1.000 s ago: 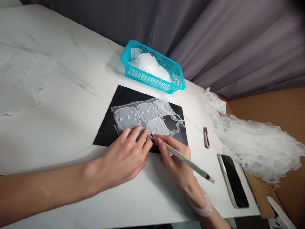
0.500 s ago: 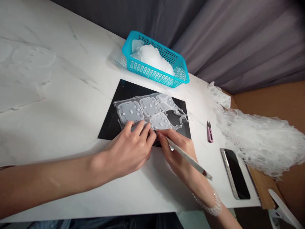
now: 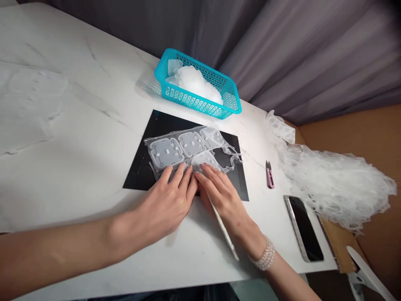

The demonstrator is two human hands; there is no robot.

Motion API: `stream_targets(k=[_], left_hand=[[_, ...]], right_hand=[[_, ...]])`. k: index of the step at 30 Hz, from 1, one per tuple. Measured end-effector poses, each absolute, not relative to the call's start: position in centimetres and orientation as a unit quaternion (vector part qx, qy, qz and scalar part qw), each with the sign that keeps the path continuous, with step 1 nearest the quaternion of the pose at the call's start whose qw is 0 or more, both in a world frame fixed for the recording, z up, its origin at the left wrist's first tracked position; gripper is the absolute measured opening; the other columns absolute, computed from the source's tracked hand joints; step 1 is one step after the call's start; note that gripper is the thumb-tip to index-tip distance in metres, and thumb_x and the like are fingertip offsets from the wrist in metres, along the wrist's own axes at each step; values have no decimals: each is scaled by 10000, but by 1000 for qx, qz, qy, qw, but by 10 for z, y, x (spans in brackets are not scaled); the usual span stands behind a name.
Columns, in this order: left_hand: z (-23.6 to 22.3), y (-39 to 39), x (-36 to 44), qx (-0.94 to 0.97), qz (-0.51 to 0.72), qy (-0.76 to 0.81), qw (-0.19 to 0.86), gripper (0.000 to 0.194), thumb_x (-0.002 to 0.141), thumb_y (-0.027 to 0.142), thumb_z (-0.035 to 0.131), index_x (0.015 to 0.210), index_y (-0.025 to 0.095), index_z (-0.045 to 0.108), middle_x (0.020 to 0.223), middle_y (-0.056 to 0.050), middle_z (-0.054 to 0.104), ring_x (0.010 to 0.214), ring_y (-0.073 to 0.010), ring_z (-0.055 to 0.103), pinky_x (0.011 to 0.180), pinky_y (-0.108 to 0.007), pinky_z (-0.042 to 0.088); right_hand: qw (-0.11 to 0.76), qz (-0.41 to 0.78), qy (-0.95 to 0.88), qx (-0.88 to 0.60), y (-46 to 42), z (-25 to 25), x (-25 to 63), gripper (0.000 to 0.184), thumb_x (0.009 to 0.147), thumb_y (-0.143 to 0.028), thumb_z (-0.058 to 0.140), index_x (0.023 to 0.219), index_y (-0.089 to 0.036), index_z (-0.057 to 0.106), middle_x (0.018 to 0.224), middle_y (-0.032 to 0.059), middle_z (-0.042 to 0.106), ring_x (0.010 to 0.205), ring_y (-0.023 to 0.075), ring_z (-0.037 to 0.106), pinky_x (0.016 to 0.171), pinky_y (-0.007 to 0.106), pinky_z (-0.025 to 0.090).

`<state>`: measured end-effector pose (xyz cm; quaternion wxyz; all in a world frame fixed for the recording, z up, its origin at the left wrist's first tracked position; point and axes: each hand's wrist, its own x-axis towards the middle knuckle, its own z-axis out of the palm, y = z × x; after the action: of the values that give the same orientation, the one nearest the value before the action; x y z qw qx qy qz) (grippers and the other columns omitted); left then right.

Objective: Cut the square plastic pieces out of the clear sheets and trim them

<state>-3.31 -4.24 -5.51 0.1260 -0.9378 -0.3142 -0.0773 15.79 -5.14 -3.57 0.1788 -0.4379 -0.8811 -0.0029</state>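
Observation:
A translucent, soft-looking sheet (image 3: 166, 152) with moulded rounded panels and small raised bumps lies on a black mat (image 3: 140, 161). My left hand (image 3: 167, 198) is at the sheet's near edge, fingers bent together over it, with the thumb mostly hidden. Right beside it, my right hand (image 3: 225, 198) rests its fingers on the lower panel. A slim pale-handled tool (image 3: 224, 230) is tucked under my right palm, its rear end pointing towards me; the tip is hidden beneath the fingers. On the right side of the sheet is an open gap edged by thin, loose strips.
Behind the mat stands a blue basket (image 3: 200, 102) holding whitish translucent pieces. To the right are pink thread snips (image 3: 270, 175), a phone (image 3: 305, 228) and a heap of clear lattice scraps (image 3: 338, 184) by a cardboard box (image 3: 351, 125). More translucent sheets (image 3: 34, 96) lie at left.
My right hand has turned over, its fingers now spread on the sheet beside my left hand. The tool has swung from a pen-like hold to lie under the palm. The view has shifted slightly.

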Motion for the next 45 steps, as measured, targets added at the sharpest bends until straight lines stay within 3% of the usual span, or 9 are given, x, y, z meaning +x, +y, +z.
stream_targets(k=[10,13,17,20,24,29,35,40,45], left_hand=[[-71,-51,-34,-927,-106,-360,24,453,912,224,504,1305,47,642,1468,-227,504,1411,-420,393,1149,-554,302],[-72,-51,-35,-921,-117,-371,10,520,925,220,461,1388,2,549,1518,-254,424,1426,-426,364,1157,-570,274],[-67,-48,-36,-931,-81,-356,21,565,938,246,451,1458,24,469,1564,-232,352,1415,-430,380,1137,-577,299],[-62,-48,-36,-934,-63,-352,23,580,936,270,476,1460,22,464,1546,-241,377,1400,-434,403,1113,-582,336],[-48,-43,-35,-936,-78,-344,-13,570,950,318,477,1415,-10,510,1491,-269,448,1361,-451,447,1055,-582,411],[-15,-15,-36,-870,-181,-387,-246,482,998,392,369,1260,121,670,1288,-175,663,1241,-358,575,1007,-529,466],[3,7,-40,-494,-302,-332,-744,501,889,476,648,1345,274,600,1222,-63,683,1068,-226,630,858,-341,537],[5,0,-39,-415,-352,-273,-793,201,914,328,657,1001,206,791,934,-42,737,837,-137,621,804,-268,503],[6,-4,-37,-423,-365,-296,-775,182,903,288,663,978,203,804,907,-53,754,839,-169,643,799,-307,500]], right_hand=[[98,2,-910,-403,-49,-28,143,372,991,-76,398,1306,-10,585,1234,267,669,1219,314,625,1096,498,482],[233,165,-846,-450,-41,-25,160,370,983,-82,424,1286,-140,628,1242,150,696,1167,244,659,1037,443,538],[580,323,-481,-573,-30,-11,251,177,853,-156,670,994,-216,759,907,38,765,843,179,736,806,314,614],[663,289,-373,-581,-32,7,336,155,783,-108,707,871,-228,750,572,-53,632,519,89,641,657,225,593],[716,264,-315,-564,-45,26,370,273,708,-18,710,780,-281,720,533,-90,591,568,112,676,766,257,615],[680,427,-321,-502,-41,35,274,218,799,-120,691,966,-259,705,723,-38,736,863,157,752,898,308,613],[543,625,-359,-431,-26,48,182,108,870,-223,664,966,-259,696,871,2,790,903,180,765,808,296,633],[545,598,-409,-422,-33,38,180,127,917,-234,604,1003,-272,690,875,1,792,867,183,770,751,304,650],[530,530,-464,-472,-38,30,187,114,945,-288,564,1025,-282,645,895,11,791,878,229,772,763,401,656]])
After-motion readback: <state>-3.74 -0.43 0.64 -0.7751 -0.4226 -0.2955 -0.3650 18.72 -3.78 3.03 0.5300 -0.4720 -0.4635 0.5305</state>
